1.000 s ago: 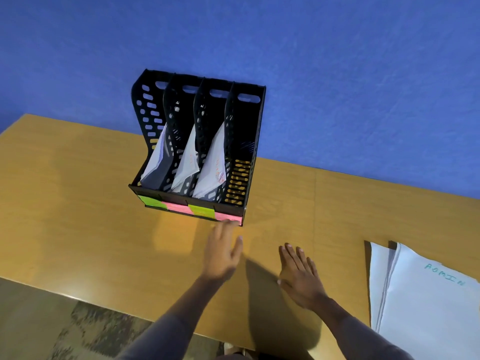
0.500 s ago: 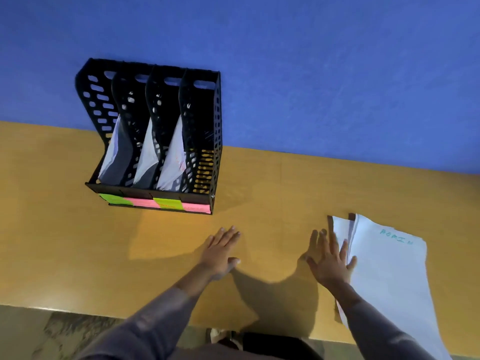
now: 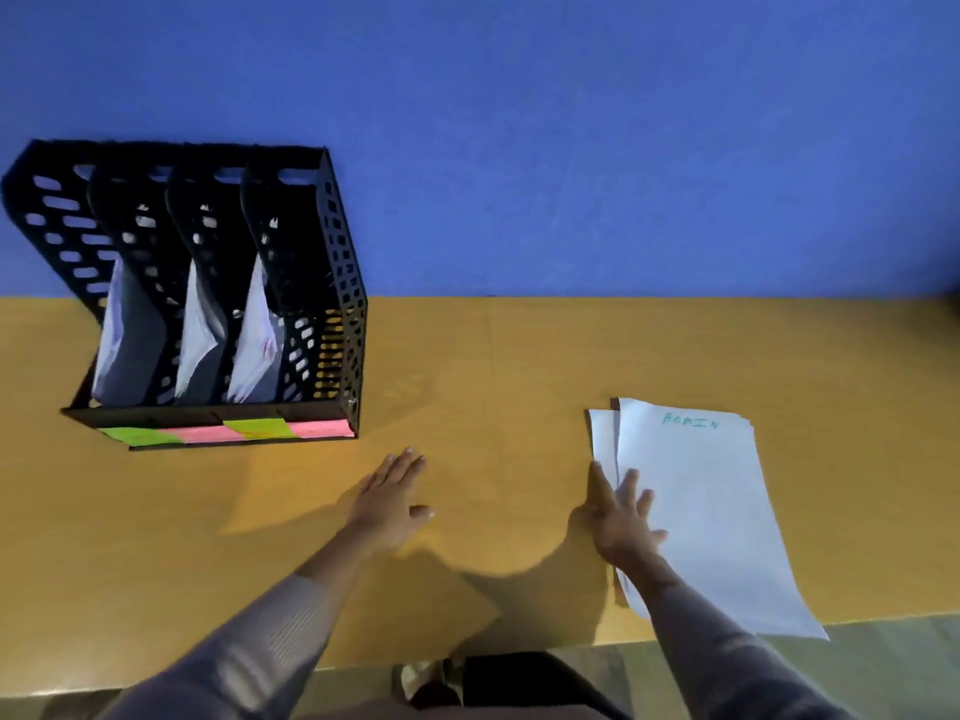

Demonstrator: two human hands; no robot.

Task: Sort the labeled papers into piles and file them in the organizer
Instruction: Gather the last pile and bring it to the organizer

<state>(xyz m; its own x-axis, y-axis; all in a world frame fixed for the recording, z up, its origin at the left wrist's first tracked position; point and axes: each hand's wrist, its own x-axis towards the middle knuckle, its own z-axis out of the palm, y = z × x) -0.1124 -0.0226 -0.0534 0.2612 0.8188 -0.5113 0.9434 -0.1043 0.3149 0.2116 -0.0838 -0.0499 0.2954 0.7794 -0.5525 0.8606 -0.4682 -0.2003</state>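
A black perforated organizer [image 3: 343, 304] stands at the back left of the table against the wall. Its three left slots hold white papers [image 3: 254, 345]; the rightmost slot looks empty. Green and pink sticky labels [image 3: 254, 428] line its front edge. A small pile of white papers [image 3: 711, 511] lies on the right, the top sheet marked "ADMIN" in teal. My right hand [image 3: 621, 517] lies flat with fingers spread on the pile's left edge. My left hand [image 3: 389, 498] rests flat and open on the bare table, below the organizer's right corner.
The wooden table [image 3: 493, 366] runs along a blue wall [image 3: 571, 148]. The pile's lower right corner overhangs the table's front edge [image 3: 857, 623]. Floor shows below.
The view has swung right, so the organizer sits further left. My right hand slid right from the bare table onto the paper pile. My left hand drew back from the organizer's front edge.
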